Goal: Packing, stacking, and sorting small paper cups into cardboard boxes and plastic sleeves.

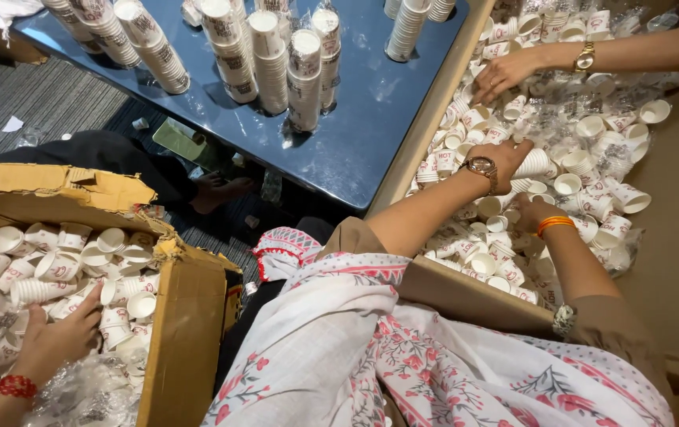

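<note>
Closest to me is a white scarf with red flowers (371, 356), lying over the chest and lap. Both arms reach past it into a big cardboard box (466, 296) full of loose paper cups (592, 126).

My left hand (505, 156), the one with the watch (482, 166), is near the middle of the box. Its fingers are wrapped around a short stack of cups (535, 164) that lies on its side. My right hand (533, 212), with the orange bangle (554, 225), is lower down, closer to the near wall of the box. It rests on the loose cups. Its fingers are hidden, so I cannot tell if it is open or closed.

I think the step in hand is picking up single cups and pushing them into the stack. The next move needs the right hand to find one cup that is not bent, turn it the same way as the stack, and slide it in straight. The cups are thin and look like they would crush if squeezed hard.

Another person's hand (501, 75) feels among the cups at the far edge of the box. A third hand (58, 340) is in a second box (189, 316) on the left. Tall cup stacks (304, 79) stand near the edge of the blue table (371, 119).
</note>
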